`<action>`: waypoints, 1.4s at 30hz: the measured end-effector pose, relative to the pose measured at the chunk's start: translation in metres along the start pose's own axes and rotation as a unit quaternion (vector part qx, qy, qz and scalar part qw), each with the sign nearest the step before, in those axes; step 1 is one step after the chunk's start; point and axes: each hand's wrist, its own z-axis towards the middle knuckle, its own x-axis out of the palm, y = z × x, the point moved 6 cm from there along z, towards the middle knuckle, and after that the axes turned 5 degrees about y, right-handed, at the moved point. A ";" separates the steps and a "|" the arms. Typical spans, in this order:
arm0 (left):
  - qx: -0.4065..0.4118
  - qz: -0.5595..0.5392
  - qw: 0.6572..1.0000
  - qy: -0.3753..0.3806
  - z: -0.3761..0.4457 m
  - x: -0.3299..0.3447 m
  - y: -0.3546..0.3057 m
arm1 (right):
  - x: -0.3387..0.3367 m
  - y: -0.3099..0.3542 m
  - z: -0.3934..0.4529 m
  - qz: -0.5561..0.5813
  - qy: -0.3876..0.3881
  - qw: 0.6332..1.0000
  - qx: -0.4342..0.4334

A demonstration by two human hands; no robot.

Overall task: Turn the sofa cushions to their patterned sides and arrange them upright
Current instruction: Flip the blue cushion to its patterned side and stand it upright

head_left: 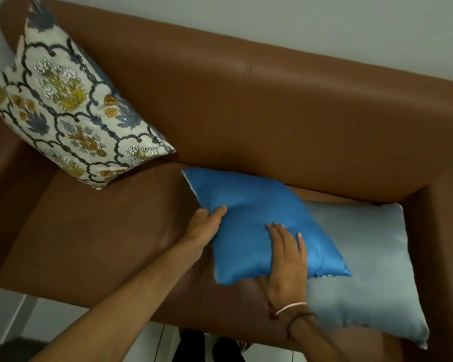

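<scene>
A bright blue cushion (pixel 254 205) lies plain side up on the brown sofa seat, overlapping a pale blue-grey cushion (pixel 372 270) that lies flat at the right end. My left hand (pixel 207 223) grips the blue cushion's left edge, thumb on top. My right hand (pixel 285 257) holds its near edge, fingers spread on top and thumb hidden under it. A floral patterned cushion (pixel 63 105) stands upright, tilted, in the sofa's left corner against the backrest.
The brown leather sofa (pixel 272 113) has a high backrest and armrests at both ends. A grey wall rises behind it. Pale floor and my dark legs (pixel 194 346) show below the seat's front edge.
</scene>
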 end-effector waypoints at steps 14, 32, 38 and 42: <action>0.310 0.547 0.774 0.079 -0.026 -0.039 -0.160 | -0.129 -0.027 0.139 0.450 0.184 0.874 0.015; 0.198 0.390 0.893 0.105 0.137 -0.118 -0.185 | -0.086 0.016 0.294 0.260 0.029 0.961 0.095; 0.277 0.457 0.845 -0.019 0.104 -0.111 -0.179 | -0.089 0.003 0.258 0.203 -0.030 0.976 0.077; 0.413 0.572 0.694 -0.142 0.035 -0.072 -0.165 | -0.092 -0.025 0.198 0.086 -0.035 0.994 0.058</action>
